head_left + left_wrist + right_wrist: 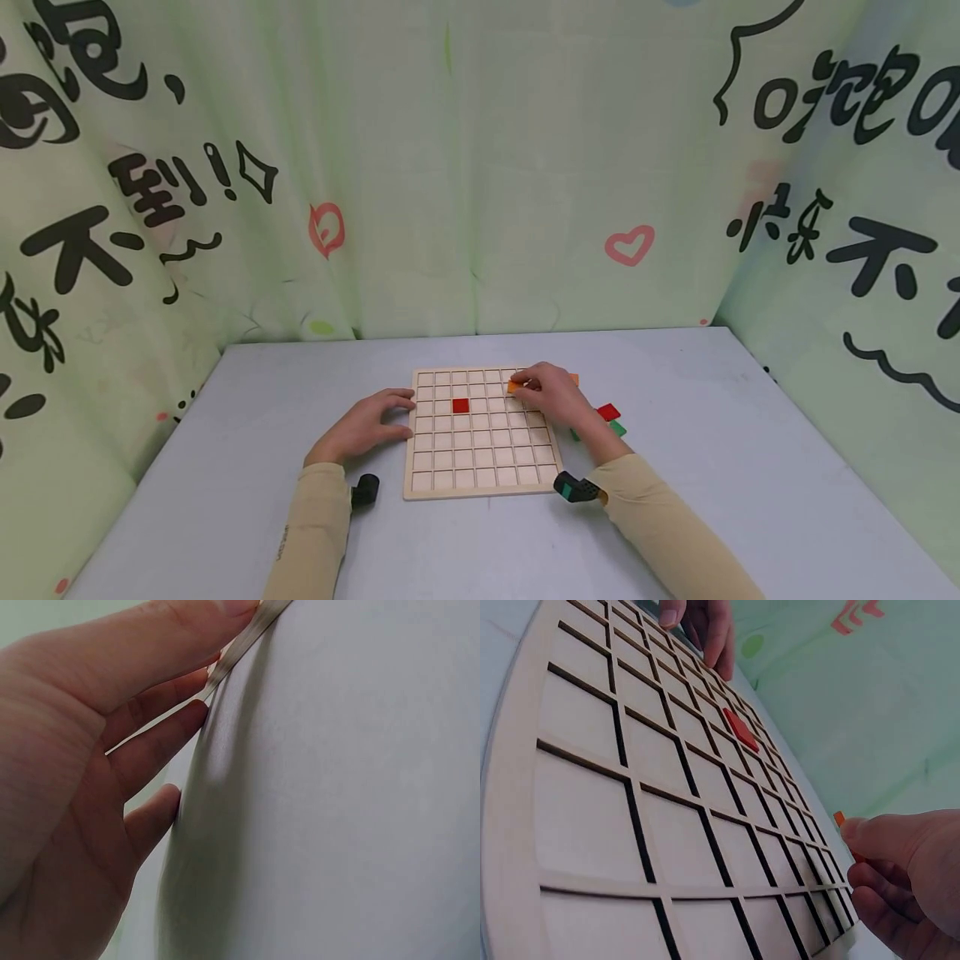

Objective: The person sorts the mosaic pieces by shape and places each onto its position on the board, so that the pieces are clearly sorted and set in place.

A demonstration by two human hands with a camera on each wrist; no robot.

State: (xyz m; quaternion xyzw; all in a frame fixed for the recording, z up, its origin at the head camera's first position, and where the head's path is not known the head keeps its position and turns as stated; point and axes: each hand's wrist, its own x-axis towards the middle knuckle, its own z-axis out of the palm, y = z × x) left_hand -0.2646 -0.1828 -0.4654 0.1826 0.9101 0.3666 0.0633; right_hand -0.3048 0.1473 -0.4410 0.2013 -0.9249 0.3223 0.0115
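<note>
A pale wooden grid board point(472, 493) with square cells lies flat on the table. One red square tile point(461, 406) sits in a cell toward its upper left, also seen as a red tile point(740, 729) in the right wrist view. My right hand point(557, 395) pinches an orange tile point(839, 818) between thumb and fingers, above the board's far right corner. My left hand point(367, 427) touches the board's left edge with fingertips and thumb, its fingers lightly bent and spread, as the left hand point(97, 735) shows in its wrist view.
Right of the board lie a loose red tile point(608, 412) and a green tile point(618, 428). Another orange piece point(574, 379) shows just behind my right hand. The white table point(247, 417) is bounded by a pale green curtain point(480, 167) with black lettering.
</note>
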